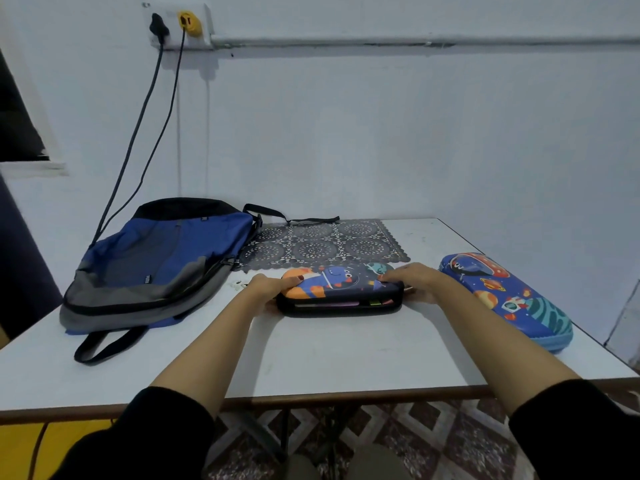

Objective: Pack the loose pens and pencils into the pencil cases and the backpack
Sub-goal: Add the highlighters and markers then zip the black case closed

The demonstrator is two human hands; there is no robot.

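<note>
Dead ahead at 12 o'clock on table [346, 358]: pencil case [341, 289], lid ajar, long axis 9-to-3, gripped at either end by left hand [266, 289] and right hand [417, 282], equally near; backpack [162, 261] at 10, second case [502, 296] at 2.

Through the narrow gap of the dark pencil case [341, 289] only slivers of colour show, too thin to identify. The case's end hides most of the left hand's [266, 287] fingers. A pale scrap [237, 283] beside the backpack [162, 258] is too small to name.
</note>
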